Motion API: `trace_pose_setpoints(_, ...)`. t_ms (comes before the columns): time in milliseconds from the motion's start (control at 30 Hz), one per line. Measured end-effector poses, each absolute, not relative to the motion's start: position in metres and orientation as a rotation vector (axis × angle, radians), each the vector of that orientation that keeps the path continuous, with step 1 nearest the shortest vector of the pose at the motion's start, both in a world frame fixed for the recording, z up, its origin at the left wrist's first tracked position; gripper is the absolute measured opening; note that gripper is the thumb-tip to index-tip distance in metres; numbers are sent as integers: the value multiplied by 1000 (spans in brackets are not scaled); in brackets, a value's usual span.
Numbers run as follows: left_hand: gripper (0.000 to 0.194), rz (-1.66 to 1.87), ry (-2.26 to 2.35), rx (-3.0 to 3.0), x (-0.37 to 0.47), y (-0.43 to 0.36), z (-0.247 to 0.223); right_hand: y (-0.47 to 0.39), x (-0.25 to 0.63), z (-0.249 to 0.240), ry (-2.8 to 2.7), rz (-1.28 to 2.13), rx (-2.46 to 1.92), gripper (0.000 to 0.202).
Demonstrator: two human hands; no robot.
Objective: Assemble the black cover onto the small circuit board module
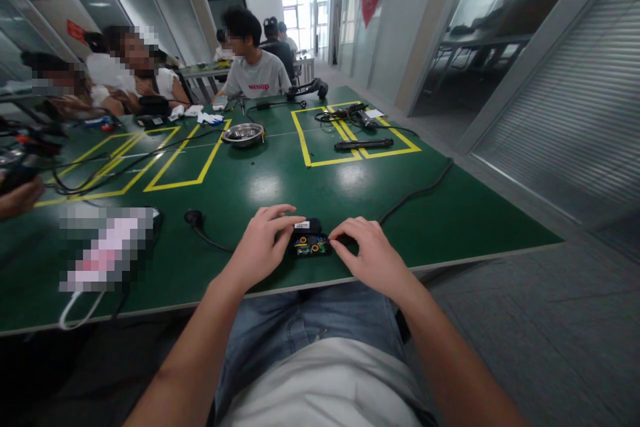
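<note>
Near the front edge of the green table (280,193) lies an opened black case (313,248) with a circuit board and round coils showing inside. Its black cover (311,225), bearing a white label, rests just behind it. My left hand (267,240) is at the left side of both pieces, fingers apart, with fingertips by the cover's label. At the right end of the case, my right hand (367,250) pinches with thumb and forefinger; what is between them is too small to make out. A cable with a black plug (194,217) runs toward my left hand.
A metal bowl (243,135) stands farther back. Yellow tape frames at the right hold a black bar (364,144) and cables (345,115). A blurred pink-and-white object (110,247) lies at the left. Another cable (417,193) crosses the right side. Several people sit beyond.
</note>
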State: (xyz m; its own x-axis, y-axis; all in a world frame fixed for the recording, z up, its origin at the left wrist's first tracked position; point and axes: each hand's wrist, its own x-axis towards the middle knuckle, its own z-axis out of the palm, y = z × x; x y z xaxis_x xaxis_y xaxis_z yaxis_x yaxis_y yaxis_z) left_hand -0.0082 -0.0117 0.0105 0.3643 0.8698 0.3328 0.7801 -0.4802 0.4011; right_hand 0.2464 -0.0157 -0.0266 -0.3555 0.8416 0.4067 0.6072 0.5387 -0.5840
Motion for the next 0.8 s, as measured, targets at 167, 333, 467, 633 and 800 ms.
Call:
trace_pose_setpoints(167, 28, 555, 1491, 2367, -9, 11, 16, -19, 251, -28, -2090, 433, -1162, 17)
trace_pose_setpoints(333, 28, 739, 1473, 2372, -13, -1, 25, -17, 251, -29, -2061, 447, -1167, 16)
trace_pose_setpoints(467, 29, 687, 1237, 2421, -10, -22, 30, -17, 250, -29, -2052, 444, -1172, 17)
trace_pose_setpoints(633, 31, 508, 1278, 2544, -5, -30, 26, -17, 249, -30, -2046, 436, -1186, 16)
trace_pose_setpoints(800, 29, 476, 1259, 2529, -7, -27, 28, -16, 249, -31, -2061, 422, -1187, 18)
